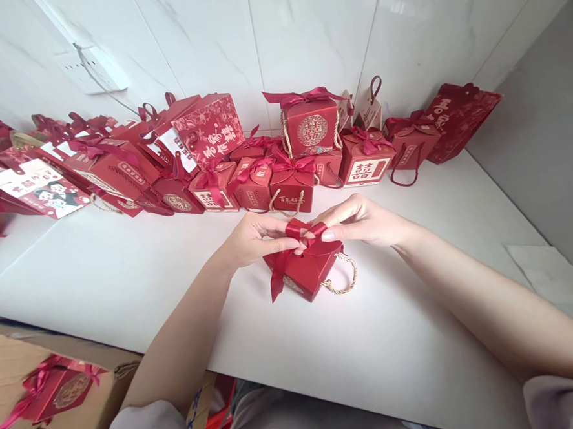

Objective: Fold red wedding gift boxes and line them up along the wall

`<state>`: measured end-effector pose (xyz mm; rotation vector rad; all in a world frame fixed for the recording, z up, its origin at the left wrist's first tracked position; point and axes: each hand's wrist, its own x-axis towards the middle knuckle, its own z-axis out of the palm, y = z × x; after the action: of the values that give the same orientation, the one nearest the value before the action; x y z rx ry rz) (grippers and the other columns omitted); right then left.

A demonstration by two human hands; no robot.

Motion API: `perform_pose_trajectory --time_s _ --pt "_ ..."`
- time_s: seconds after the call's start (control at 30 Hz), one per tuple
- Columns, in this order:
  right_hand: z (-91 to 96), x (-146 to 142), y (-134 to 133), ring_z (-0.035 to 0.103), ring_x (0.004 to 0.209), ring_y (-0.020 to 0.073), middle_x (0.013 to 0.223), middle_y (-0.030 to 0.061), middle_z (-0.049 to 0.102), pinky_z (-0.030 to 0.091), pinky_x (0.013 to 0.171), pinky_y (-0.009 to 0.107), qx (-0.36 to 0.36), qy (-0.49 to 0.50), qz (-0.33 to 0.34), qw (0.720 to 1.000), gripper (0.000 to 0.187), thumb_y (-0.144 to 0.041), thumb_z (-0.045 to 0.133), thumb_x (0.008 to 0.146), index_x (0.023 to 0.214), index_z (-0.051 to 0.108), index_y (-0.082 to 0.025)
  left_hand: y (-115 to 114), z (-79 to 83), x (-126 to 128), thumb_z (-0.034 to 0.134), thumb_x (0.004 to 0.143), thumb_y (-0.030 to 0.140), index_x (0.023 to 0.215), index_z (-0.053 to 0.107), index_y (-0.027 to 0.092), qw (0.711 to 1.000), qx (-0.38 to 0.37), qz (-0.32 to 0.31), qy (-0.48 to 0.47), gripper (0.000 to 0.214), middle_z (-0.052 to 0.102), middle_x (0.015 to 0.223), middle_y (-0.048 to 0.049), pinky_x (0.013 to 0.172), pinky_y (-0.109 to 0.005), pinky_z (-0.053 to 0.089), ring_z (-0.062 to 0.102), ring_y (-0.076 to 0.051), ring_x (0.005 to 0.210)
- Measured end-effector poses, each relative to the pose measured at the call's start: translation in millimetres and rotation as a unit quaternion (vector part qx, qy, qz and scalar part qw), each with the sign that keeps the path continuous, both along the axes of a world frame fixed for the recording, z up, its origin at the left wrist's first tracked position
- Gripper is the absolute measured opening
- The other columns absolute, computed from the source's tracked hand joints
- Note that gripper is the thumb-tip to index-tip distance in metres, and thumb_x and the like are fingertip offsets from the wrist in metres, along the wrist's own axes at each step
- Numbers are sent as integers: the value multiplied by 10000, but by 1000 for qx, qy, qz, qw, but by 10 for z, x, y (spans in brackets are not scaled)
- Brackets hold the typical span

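Observation:
A small red gift box (pixel 311 272) sits on the white table in front of me, turned at an angle. A twisted cream rope handle (pixel 347 279) loops out from its right side. Over its top, my left hand (pixel 259 239) pinches a loop of shiny red ribbon (pixel 280 266) between thumb and fingers. My right hand (pixel 364 221) pinches another ribbon loop from the right, and the two hands nearly meet at the bow. One ribbon tail hangs down the box's left front. The knot itself is partly hidden by my fingers.
Behind stands a row of red gift boxes (pixel 292 191) with ribbons and rope handles, one box (pixel 311 130) stacked on top. More boxes and bags (pixel 113 167) crowd the left. A cardboard box (pixel 104 407) at lower left holds a red gift box (pixel 59 391). White tiled wall behind.

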<state>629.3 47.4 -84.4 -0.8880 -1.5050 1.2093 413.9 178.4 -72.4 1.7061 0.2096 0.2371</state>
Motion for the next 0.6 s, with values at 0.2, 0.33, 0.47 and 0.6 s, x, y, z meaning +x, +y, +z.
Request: perform_pose_trajectory --time_s 0.2,0.33,0.47,0.6 --pt "18 -99 12 689 834 175 926 40 761 573 825 338 32 -8 -48 998 142 -311 761 877 980 815 -229 29 5 7 795 795 226 940 802 151 1000 -8 10 9 164 766 956 -90 766 -268 628 745 -167 777" --pt "-22 -155 27 669 810 155 926 27 738 561 827 325 48 -2 -72 996 140 -313 727 910 998 808 -242 41 30 -6 794 799 244 968 792 145 999 17 28 23 196 778 935 -94 764 -259 627 753 -182 818" --pt "-69 -162 54 667 770 162 866 23 743 554 820 333 11 29 -85 996 153 -356 766 874 946 801 -225 28 59 -12 801 793 255 964 785 144 999 17 30 28 204 790 928 -93 797 -263 629 761 -190 851" --pt "31 -46 31 639 823 164 914 32 705 511 783 305 11 10 -77 997 151 -353 768 868 879 768 -203 29 64 -18 798 798 257 976 783 145 999 17 31 30 211 792 914 -92 780 -247 626 761 -178 833"
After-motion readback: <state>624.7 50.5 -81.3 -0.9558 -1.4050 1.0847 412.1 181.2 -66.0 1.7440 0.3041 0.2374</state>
